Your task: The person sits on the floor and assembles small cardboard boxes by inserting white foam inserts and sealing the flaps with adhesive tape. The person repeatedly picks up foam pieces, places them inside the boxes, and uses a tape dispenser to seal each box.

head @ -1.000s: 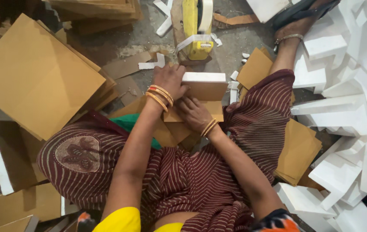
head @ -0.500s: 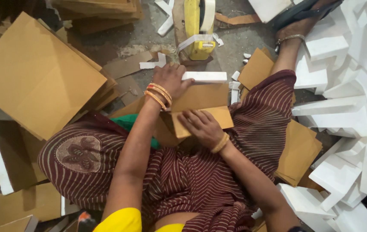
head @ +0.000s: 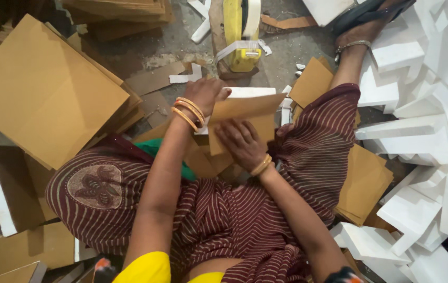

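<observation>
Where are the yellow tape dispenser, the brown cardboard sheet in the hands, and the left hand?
yellow tape dispenser (head: 240, 31), head view, on its yellow body.
brown cardboard sheet (head: 247, 112), head view, on its flat face.
left hand (head: 205, 94), head view, on the back of the hand.

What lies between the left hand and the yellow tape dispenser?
In the head view, only bare grey floor and small white scraps separate the left hand from the tape dispenser.

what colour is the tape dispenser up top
Yellow; the tape dispenser shows best in the head view.
</observation>
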